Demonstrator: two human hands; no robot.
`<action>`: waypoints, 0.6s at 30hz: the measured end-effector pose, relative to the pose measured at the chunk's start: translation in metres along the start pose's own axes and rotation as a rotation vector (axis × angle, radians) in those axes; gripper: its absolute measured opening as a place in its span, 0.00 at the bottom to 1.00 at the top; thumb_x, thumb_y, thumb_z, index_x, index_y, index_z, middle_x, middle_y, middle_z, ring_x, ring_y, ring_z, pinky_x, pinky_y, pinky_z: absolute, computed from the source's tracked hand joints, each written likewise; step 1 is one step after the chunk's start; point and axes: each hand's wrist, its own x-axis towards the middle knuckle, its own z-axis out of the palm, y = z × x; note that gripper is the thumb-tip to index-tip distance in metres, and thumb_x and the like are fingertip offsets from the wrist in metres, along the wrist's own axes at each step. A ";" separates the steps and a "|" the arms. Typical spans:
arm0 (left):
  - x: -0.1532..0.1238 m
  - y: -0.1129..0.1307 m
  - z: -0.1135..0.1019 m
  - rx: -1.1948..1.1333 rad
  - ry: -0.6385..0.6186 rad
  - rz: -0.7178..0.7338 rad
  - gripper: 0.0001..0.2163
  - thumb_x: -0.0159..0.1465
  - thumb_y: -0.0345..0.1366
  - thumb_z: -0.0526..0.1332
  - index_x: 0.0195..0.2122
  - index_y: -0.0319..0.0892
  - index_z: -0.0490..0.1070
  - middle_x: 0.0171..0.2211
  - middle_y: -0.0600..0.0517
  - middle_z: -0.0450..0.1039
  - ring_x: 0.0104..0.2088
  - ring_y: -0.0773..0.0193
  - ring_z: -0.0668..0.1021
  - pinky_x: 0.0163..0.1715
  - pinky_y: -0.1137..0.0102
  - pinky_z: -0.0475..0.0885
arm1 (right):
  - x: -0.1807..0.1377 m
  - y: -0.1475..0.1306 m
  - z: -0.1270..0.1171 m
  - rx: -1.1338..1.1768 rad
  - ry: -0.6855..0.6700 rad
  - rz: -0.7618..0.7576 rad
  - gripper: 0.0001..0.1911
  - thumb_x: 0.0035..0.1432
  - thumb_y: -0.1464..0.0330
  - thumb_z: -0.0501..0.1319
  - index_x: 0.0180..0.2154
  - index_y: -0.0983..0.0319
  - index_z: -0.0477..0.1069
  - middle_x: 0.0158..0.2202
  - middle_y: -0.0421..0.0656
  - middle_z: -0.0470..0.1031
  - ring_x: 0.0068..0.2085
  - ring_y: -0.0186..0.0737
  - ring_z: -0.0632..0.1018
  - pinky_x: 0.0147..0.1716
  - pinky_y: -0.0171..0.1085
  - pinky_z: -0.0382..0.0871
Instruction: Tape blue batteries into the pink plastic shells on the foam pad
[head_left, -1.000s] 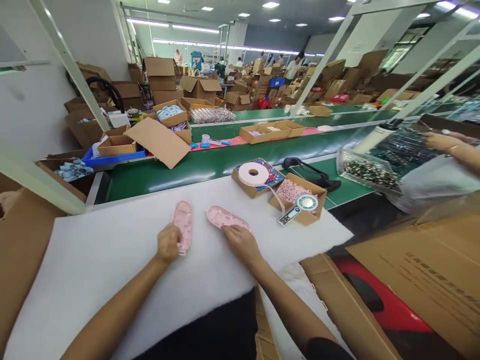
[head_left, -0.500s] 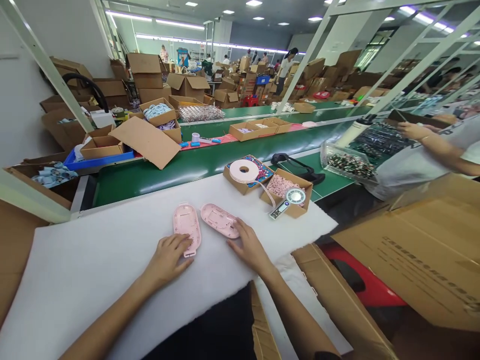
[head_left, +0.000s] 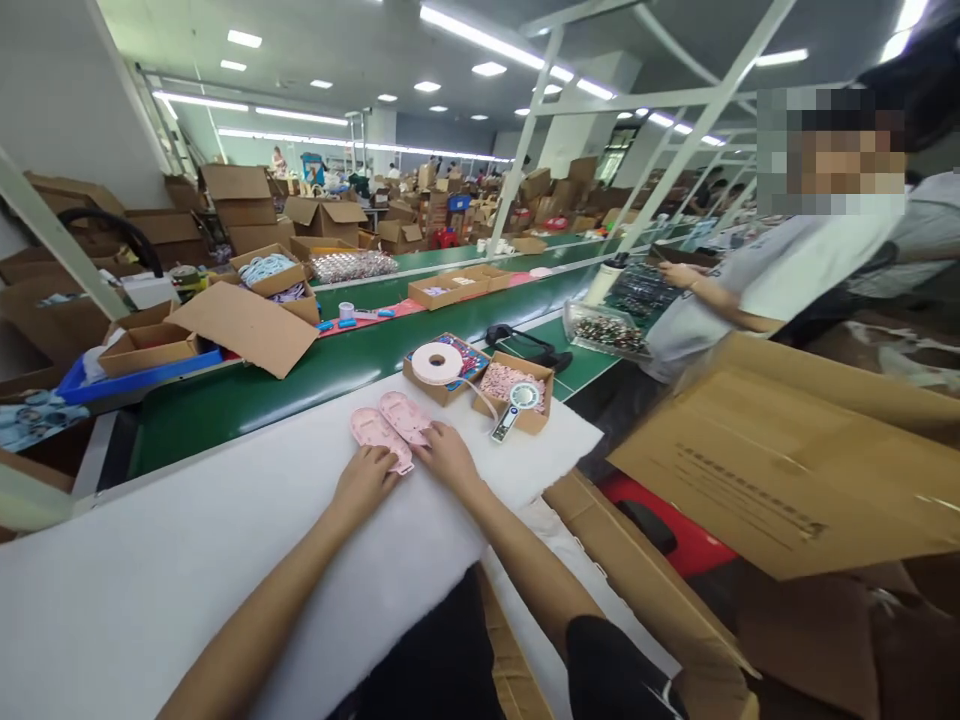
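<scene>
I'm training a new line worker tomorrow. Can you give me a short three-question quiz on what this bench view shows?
1. True or false: the two pink shells lie on the white foam sheet.
2. What does the roll of tape rest on? A) the green conveyor B) a small cardboard box C) the floor
3. Fill in: the left hand touches the near end of one ____ shell, and the right hand the other.

Key: 1 true. 2 B, the small cardboard box. 3 pink.
</scene>
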 end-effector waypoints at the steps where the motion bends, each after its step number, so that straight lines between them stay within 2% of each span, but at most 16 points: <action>1: 0.015 -0.002 0.003 0.002 0.013 -0.012 0.12 0.72 0.36 0.61 0.55 0.42 0.77 0.56 0.43 0.76 0.57 0.49 0.73 0.60 0.55 0.71 | 0.016 0.005 0.000 0.015 0.006 -0.002 0.18 0.68 0.60 0.67 0.53 0.63 0.80 0.60 0.58 0.75 0.58 0.57 0.76 0.61 0.51 0.70; 3: 0.038 -0.008 0.006 -0.002 0.041 -0.022 0.13 0.73 0.36 0.60 0.55 0.41 0.77 0.56 0.43 0.76 0.58 0.49 0.74 0.60 0.54 0.72 | 0.040 0.012 0.000 0.025 0.033 -0.012 0.16 0.67 0.62 0.68 0.52 0.64 0.80 0.59 0.57 0.76 0.58 0.55 0.76 0.61 0.50 0.69; 6: 0.055 -0.016 0.003 -0.035 0.073 0.018 0.13 0.72 0.37 0.59 0.54 0.43 0.78 0.55 0.45 0.78 0.57 0.51 0.76 0.60 0.57 0.73 | 0.052 0.013 -0.003 0.023 0.097 -0.013 0.16 0.66 0.65 0.69 0.53 0.64 0.80 0.58 0.57 0.76 0.59 0.53 0.76 0.62 0.49 0.69; 9: 0.060 -0.028 0.005 -0.080 0.100 0.062 0.14 0.67 0.39 0.59 0.49 0.44 0.81 0.51 0.44 0.81 0.53 0.49 0.80 0.56 0.56 0.77 | 0.047 0.011 -0.002 -0.005 0.151 -0.030 0.16 0.64 0.63 0.71 0.51 0.63 0.80 0.54 0.52 0.80 0.57 0.49 0.78 0.60 0.45 0.71; 11: 0.065 -0.041 0.015 -0.101 0.141 0.071 0.19 0.65 0.44 0.56 0.48 0.42 0.82 0.51 0.41 0.82 0.54 0.43 0.80 0.57 0.49 0.77 | 0.048 0.015 0.003 -0.035 0.172 -0.040 0.16 0.64 0.59 0.72 0.49 0.61 0.81 0.53 0.48 0.81 0.54 0.45 0.79 0.58 0.41 0.73; 12: 0.068 -0.048 0.021 -0.111 0.156 0.074 0.21 0.64 0.46 0.54 0.47 0.42 0.83 0.50 0.39 0.82 0.54 0.40 0.81 0.57 0.46 0.76 | 0.050 0.019 0.007 -0.045 0.182 -0.037 0.18 0.63 0.57 0.72 0.49 0.61 0.81 0.52 0.48 0.81 0.54 0.46 0.79 0.58 0.41 0.73; 14: 0.073 -0.059 0.031 -0.122 0.174 0.061 0.26 0.64 0.50 0.51 0.47 0.42 0.83 0.52 0.40 0.82 0.55 0.40 0.80 0.59 0.47 0.75 | 0.055 0.026 0.013 -0.041 0.200 -0.023 0.20 0.62 0.54 0.72 0.48 0.62 0.81 0.52 0.48 0.81 0.53 0.48 0.79 0.58 0.43 0.73; 16: 0.074 -0.062 0.034 -0.128 0.163 0.042 0.28 0.64 0.53 0.50 0.48 0.42 0.83 0.53 0.42 0.81 0.56 0.42 0.80 0.61 0.48 0.74 | 0.059 0.030 0.017 -0.031 0.224 -0.008 0.22 0.61 0.53 0.72 0.48 0.62 0.81 0.51 0.49 0.80 0.54 0.50 0.78 0.58 0.45 0.73; 18: 0.068 -0.056 0.028 -0.129 0.137 0.013 0.28 0.64 0.52 0.50 0.49 0.41 0.82 0.53 0.40 0.81 0.55 0.40 0.80 0.60 0.47 0.74 | 0.058 0.029 0.017 -0.058 0.239 -0.014 0.22 0.59 0.53 0.74 0.46 0.63 0.81 0.49 0.49 0.79 0.52 0.49 0.78 0.56 0.44 0.74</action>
